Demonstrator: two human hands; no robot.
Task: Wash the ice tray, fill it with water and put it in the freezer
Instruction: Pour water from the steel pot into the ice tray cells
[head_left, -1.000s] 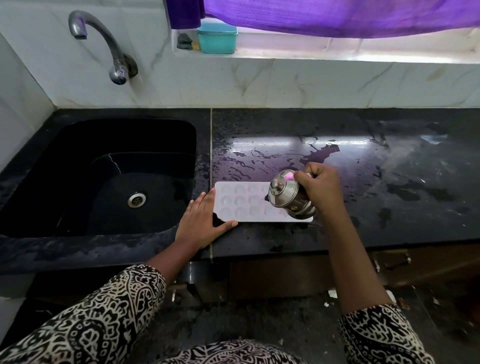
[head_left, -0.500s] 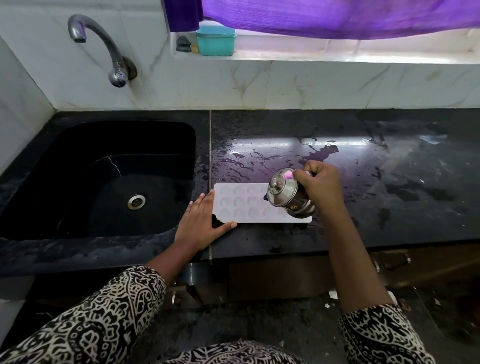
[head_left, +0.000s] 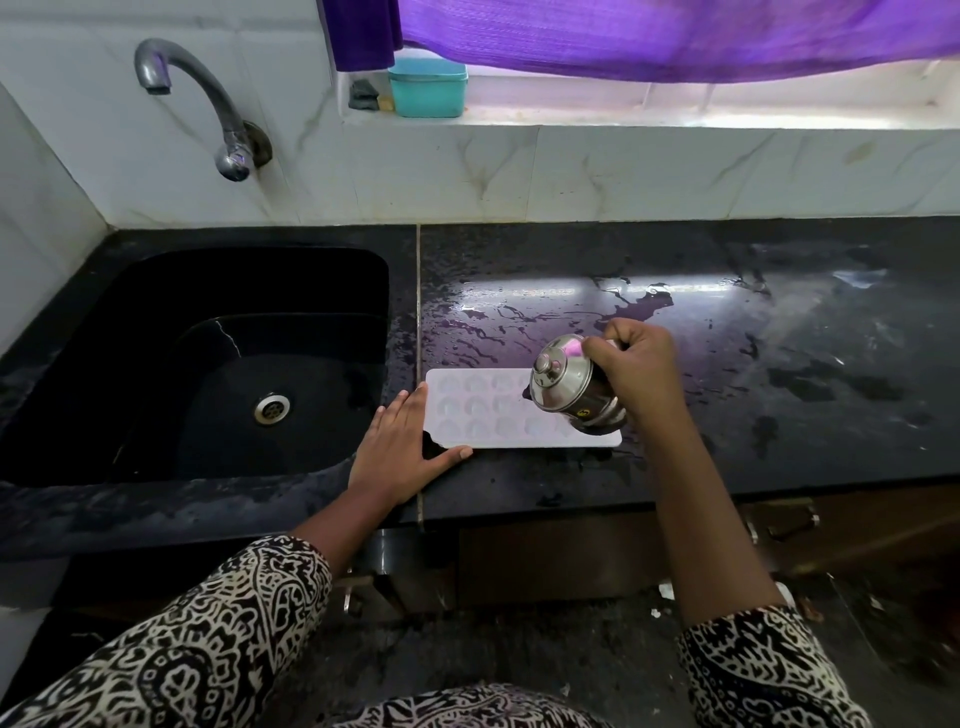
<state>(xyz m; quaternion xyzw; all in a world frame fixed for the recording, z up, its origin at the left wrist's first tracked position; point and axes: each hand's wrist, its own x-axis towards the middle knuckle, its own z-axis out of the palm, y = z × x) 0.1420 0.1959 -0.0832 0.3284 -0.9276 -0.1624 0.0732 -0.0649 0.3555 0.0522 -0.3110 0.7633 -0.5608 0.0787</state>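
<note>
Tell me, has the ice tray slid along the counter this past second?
No. The ice tray stays put, its left end as close to the counter seam as before.

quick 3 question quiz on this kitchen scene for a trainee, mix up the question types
1. True or false: the ice tray lies flat on the wet counter.
2. The right hand grips: A) a steel vessel tilted over the tray, B) a sponge, C) a knife.
3. Fill in: the left hand rests with straight fingers at the tray's ____ end.

Key: 1 true; 2 A; 3 left.
</note>
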